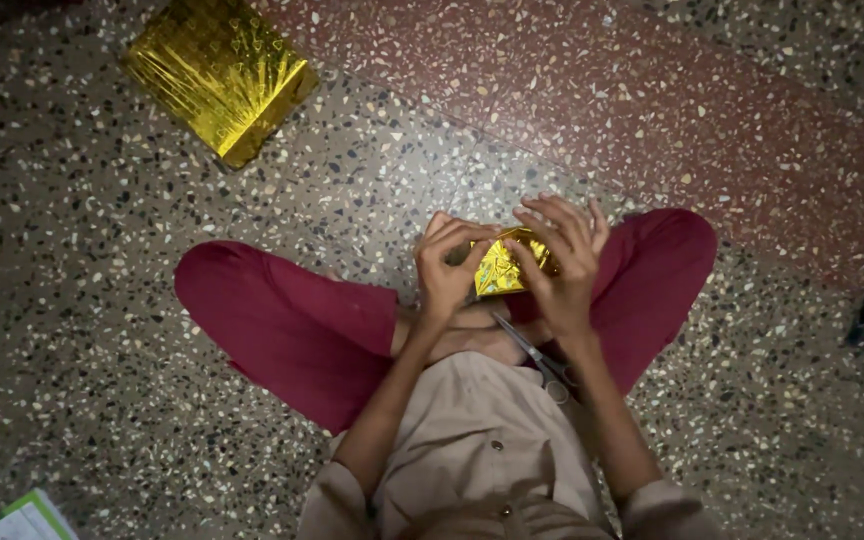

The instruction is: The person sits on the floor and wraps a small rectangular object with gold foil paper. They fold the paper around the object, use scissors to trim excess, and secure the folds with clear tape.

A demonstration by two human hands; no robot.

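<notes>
Two hands on one small parcel, seen from the head camera: the left hand (444,272) and right hand (560,262) meet over the lap, both curled around a small gold foil-wrapped packet (504,268). It sits squarely between them, fingertips pinching from either side, neither hand nearer than the other; its long axis I cannot tell. One pair of grey metal scissors (537,358) rests on the lap just below, untouched. One larger gold foil-wrapped box (220,75) lies well apart on the speckled terrazzo floor (102,300) (up towards the left).
</notes>
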